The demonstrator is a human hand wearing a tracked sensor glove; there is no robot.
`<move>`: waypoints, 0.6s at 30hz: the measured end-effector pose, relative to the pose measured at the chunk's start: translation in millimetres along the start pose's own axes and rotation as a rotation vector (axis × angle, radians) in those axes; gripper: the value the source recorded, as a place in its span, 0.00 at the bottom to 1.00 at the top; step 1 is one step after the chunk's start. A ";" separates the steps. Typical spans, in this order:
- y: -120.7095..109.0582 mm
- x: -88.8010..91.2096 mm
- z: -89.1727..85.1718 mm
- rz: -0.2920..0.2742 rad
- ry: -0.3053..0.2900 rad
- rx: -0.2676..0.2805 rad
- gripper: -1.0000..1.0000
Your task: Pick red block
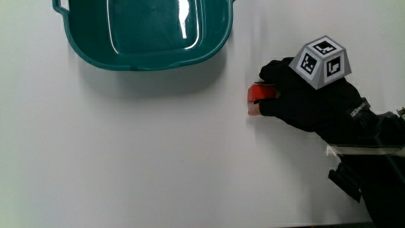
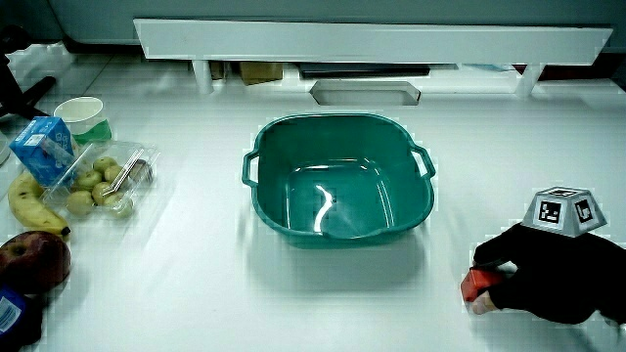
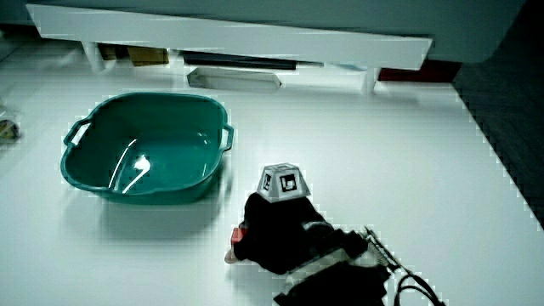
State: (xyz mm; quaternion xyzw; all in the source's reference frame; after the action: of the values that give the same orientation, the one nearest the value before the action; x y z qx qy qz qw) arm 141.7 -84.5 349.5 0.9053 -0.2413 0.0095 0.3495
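Red block (image 1: 258,95) sits on the table (image 1: 139,158), nearer the person than the teal basin (image 1: 149,35). Hand (image 1: 304,95) fingers clamped around it, block still touching table.

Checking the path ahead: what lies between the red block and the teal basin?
Nothing: bare white table separates the red block, gripped by the hand, from the teal basin, as the main view shows.

black-gloved hand (image 1: 310,101), grey patterned cube (image 1: 323,61)
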 end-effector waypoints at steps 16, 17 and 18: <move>-2.6 -3.6 4.3 0.017 -0.047 0.011 1.00; -2.7 -2.4 4.4 0.019 -0.047 0.008 1.00; -2.9 0.2 4.4 0.028 -0.033 0.005 1.00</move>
State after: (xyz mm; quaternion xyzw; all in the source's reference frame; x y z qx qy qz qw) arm 142.5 -85.6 344.4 0.9026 -0.2597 0.0002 0.3433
